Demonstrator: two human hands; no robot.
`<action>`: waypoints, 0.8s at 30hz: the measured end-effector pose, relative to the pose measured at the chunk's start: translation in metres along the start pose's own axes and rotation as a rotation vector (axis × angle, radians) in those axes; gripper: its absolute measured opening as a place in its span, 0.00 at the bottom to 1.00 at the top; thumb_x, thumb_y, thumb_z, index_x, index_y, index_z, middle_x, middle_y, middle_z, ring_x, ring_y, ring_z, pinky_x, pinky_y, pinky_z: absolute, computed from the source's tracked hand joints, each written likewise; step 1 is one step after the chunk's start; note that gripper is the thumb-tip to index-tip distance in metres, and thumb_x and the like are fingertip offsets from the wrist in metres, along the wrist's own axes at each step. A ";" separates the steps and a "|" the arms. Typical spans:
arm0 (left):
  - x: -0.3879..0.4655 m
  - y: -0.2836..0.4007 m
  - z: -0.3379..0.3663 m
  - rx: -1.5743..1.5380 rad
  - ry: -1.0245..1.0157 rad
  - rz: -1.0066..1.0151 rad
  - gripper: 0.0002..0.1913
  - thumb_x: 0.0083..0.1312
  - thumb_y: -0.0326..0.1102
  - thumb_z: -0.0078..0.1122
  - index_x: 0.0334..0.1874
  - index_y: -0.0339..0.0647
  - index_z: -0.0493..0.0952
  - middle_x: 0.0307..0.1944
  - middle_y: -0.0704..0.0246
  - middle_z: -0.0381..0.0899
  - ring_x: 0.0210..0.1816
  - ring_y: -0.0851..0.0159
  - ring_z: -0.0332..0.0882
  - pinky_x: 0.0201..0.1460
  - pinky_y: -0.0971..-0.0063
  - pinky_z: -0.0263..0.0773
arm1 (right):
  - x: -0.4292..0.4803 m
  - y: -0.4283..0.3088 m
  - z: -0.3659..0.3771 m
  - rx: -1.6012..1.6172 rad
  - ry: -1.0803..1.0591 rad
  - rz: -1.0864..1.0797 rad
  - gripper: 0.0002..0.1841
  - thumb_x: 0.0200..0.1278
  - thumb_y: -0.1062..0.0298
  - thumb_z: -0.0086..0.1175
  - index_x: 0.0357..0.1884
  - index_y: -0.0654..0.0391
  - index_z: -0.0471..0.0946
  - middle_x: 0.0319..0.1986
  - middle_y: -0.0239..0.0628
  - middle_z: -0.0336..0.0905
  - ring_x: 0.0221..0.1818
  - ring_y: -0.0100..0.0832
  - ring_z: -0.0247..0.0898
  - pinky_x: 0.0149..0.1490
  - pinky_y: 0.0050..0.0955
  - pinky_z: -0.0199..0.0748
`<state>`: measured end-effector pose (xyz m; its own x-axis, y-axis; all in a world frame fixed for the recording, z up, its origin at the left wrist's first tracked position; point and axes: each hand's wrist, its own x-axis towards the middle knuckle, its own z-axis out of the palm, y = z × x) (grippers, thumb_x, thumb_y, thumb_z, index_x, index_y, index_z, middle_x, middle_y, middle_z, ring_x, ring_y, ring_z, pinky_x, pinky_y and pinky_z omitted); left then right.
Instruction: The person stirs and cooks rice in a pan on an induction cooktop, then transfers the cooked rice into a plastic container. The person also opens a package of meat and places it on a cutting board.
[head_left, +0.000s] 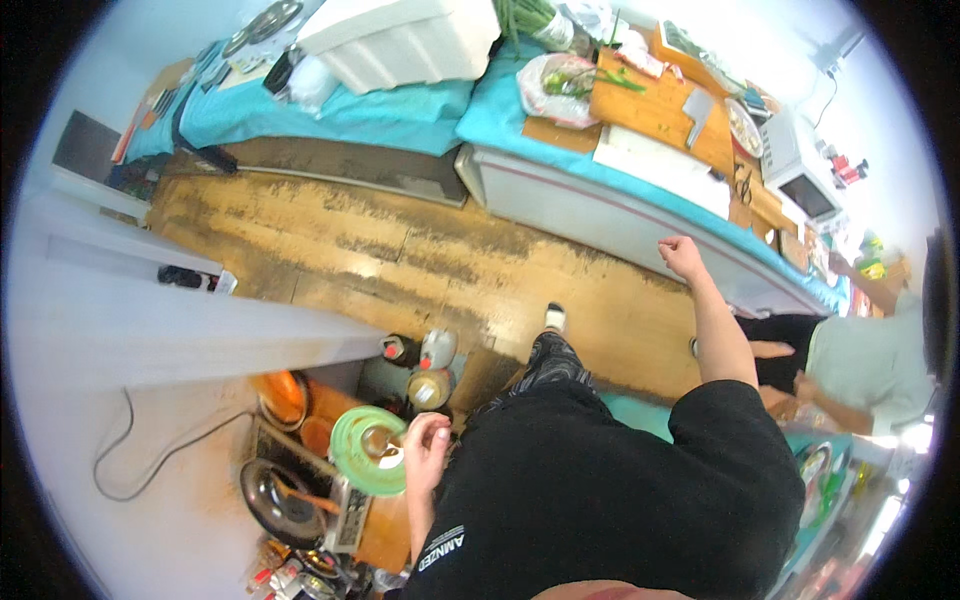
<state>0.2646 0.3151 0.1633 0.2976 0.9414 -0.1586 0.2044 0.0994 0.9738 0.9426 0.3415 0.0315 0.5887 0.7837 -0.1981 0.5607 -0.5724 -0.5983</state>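
My left hand is at the lower left, with fingers curled and the thumb beside them. It overlaps the right rim of a green plate; whether it touches the plate is unclear. A small clear bowl-like piece with brown residue lies in the middle of that plate. My right hand is held out over the floor in front of the counter cabinet, curled into a loose fist with nothing visible in it. Beyond it on the counter, a cleaver rests on a wooden cutting board.
A dark wok with a wooden utensil stands on a cooktop at lower left. Bottles and jugs stand near the wall end. A white foam box sits on a blue-covered table. Another person is at the right.
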 end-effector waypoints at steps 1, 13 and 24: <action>0.028 0.013 0.023 0.027 -0.012 -0.083 0.09 0.74 0.31 0.64 0.49 0.32 0.82 0.43 0.66 0.81 0.44 0.69 0.81 0.50 0.74 0.77 | 0.037 0.005 -0.016 0.038 0.021 0.092 0.19 0.66 0.57 0.62 0.52 0.59 0.89 0.35 0.48 0.91 0.38 0.38 0.89 0.49 0.37 0.84; 0.421 0.169 0.278 0.554 -0.399 0.371 0.07 0.73 0.31 0.66 0.45 0.35 0.81 0.40 0.62 0.83 0.40 0.63 0.81 0.46 0.70 0.76 | 0.302 0.017 -0.146 -0.053 0.433 0.284 0.35 0.64 0.48 0.64 0.68 0.59 0.76 0.55 0.59 0.85 0.59 0.53 0.83 0.63 0.46 0.79; 0.727 0.177 0.498 0.126 -0.430 0.215 0.11 0.75 0.36 0.65 0.49 0.34 0.84 0.38 0.69 0.85 0.40 0.71 0.82 0.43 0.73 0.78 | 0.371 0.040 -0.174 0.654 0.241 0.438 0.23 0.65 0.65 0.60 0.60 0.58 0.69 0.38 0.45 0.82 0.37 0.41 0.83 0.40 0.39 0.81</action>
<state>0.9816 0.8567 0.1397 0.6975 0.7158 -0.0351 0.1994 -0.1468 0.9689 1.2847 0.5675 0.0687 0.8259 0.4059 -0.3913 -0.1578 -0.4999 -0.8516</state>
